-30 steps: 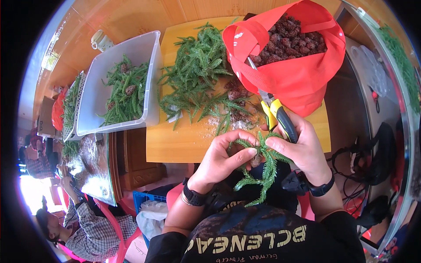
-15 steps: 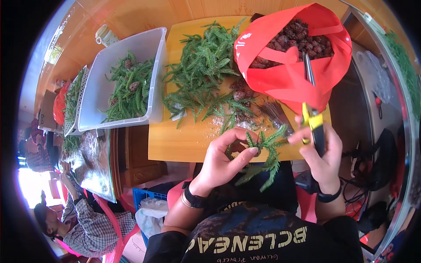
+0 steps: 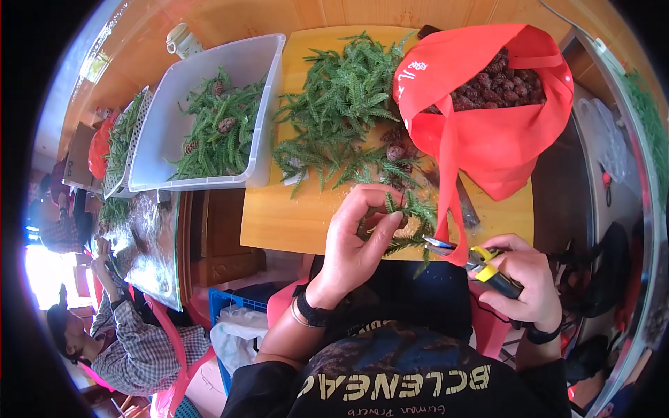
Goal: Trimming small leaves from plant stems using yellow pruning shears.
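My left hand (image 3: 357, 240) pinches a green artificial pine sprig (image 3: 417, 210) between thumb and fingers above the table's front edge. To its right, my right hand (image 3: 531, 284) is wrapped round pliers (image 3: 482, 265) with yellow and black handles, the jaws pointing left toward the sprig. A strap of the red fabric bag (image 3: 498, 150) hangs down to the jaws and seems looped over the tool. Brown pine cones (image 3: 498, 87) fill the bag. Beyond my left hand lies a heap of green pine sprigs (image 3: 341, 97), with a few loose cones (image 3: 396, 150) beside it.
A translucent plastic tub (image 3: 274, 90) with sprigs and cones stands left on the yellow table (image 3: 279, 226). Farther left is a perforated white basket (image 3: 125, 177). A co-worker in a checked shirt (image 3: 146, 355) sits at lower left, near a blue crate (image 3: 219, 306).
My right hand has lowered, and the pliers have swung from pointing up to pointing left near the sprig. The bag's strap has been drawn down with them. My left hand keeps the sprig.
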The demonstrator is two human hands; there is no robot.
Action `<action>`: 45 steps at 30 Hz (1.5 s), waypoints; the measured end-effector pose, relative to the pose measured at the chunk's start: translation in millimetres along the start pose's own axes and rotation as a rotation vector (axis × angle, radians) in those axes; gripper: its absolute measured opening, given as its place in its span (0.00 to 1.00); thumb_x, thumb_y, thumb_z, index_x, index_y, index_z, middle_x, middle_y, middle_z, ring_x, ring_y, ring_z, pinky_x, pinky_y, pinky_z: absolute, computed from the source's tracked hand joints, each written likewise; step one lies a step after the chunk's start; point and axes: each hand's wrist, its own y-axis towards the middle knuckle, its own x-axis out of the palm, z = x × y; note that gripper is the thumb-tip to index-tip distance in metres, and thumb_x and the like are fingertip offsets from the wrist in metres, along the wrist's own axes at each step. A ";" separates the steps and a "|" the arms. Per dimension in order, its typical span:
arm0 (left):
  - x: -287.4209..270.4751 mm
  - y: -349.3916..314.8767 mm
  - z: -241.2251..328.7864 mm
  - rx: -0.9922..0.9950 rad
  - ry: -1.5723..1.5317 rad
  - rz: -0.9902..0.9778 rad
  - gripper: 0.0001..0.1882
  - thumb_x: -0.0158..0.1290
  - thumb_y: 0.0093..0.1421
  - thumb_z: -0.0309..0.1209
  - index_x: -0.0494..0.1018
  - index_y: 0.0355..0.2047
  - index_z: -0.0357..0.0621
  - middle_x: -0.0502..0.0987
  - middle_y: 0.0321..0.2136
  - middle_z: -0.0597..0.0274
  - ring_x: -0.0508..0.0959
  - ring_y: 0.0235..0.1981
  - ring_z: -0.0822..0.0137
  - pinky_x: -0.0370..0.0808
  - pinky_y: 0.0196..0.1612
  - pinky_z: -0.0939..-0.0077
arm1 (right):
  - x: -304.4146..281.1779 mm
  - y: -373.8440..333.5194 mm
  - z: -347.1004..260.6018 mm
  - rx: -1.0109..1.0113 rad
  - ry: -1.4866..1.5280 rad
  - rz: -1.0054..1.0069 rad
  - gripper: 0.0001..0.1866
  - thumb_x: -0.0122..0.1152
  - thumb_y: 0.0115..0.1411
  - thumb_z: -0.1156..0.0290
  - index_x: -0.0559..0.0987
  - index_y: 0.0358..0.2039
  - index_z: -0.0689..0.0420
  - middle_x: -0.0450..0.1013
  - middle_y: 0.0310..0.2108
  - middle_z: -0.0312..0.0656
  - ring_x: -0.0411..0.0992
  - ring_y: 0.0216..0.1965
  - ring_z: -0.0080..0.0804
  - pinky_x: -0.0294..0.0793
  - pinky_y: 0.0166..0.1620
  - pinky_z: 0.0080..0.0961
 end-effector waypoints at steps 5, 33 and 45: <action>-5.2 -2.1 -0.9 -0.082 -0.105 0.024 0.07 0.46 0.59 0.17 0.64 0.38 0.34 0.68 0.35 0.63 0.73 0.38 0.75 0.73 0.40 0.82 | -7.1 -18.1 -0.4 0.385 0.001 0.181 0.14 0.59 0.40 0.74 0.78 0.30 0.64 0.72 0.33 0.45 0.71 0.31 0.34 0.68 0.37 0.25; -7.8 -10.2 7.5 0.107 0.221 -0.082 0.07 0.52 0.51 0.16 0.68 0.31 0.36 0.73 0.33 0.60 0.74 0.32 0.74 0.73 0.32 0.85 | 2.8 1.5 -29.1 0.154 -0.257 0.142 0.10 0.65 0.36 0.75 0.72 0.18 0.62 0.71 0.20 0.44 0.72 0.33 0.48 0.71 0.37 0.36; -4.9 -9.7 13.5 0.128 0.244 -0.138 0.07 0.52 0.50 0.15 0.69 0.31 0.35 0.74 0.35 0.56 0.75 0.32 0.71 0.73 0.33 0.82 | -11.3 1.3 -26.7 0.040 -0.389 0.036 0.13 0.67 0.41 0.69 0.73 0.24 0.61 0.72 0.24 0.45 0.72 0.35 0.42 0.72 0.34 0.33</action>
